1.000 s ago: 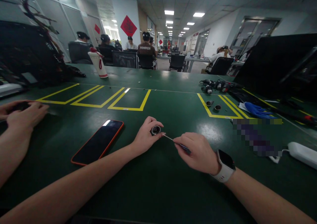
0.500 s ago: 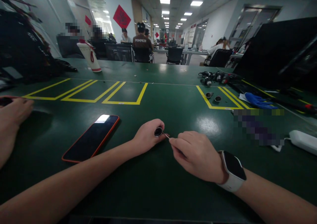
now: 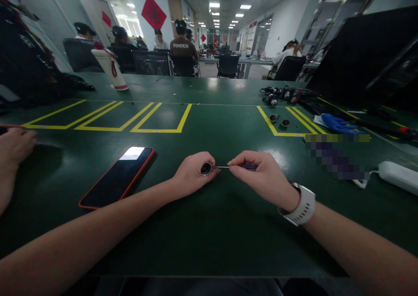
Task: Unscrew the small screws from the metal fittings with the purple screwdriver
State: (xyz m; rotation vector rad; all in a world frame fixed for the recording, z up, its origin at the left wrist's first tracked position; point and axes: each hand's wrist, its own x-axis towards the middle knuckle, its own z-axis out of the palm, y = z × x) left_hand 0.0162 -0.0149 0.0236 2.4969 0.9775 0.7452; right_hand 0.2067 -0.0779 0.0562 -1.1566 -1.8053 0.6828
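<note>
R hand (image 3: 263, 169) has rolled since ½ sec ago: its watch (image 3: 304, 205) now shows pale strap, not screen, & the thin-shafted tool (image 3: 250, 167) lies near level. Clock dial centred on the small round metal part (image 3: 206, 168), which is mid-pic, held up over a dark green table (image 3: 209, 239). L hand (image 3: 191, 174), at 9 o'clock, has fingers curled snugly round that part, dark opening facing the viewer. R hand, at 3, pinches the tool narrowly btwn thumb & fingers; shaft points to 9, tip at the L fingertips by the part's rim. Can't tell if tip touches metal. Phone (image 3: 120, 174) w/ orange edge lies flat at 9; farther out same way, a co-worker's hand (image 3: 18, 145). Approx 2 o'clock: two metal cups (image 3: 285, 123) near yellow tape (image 3: 289, 134). Btwn 2 & 3, farther: blue glove (image 3: 339, 124). Tumbler (image 3: 112, 71), white w/ red, at 10.
</note>
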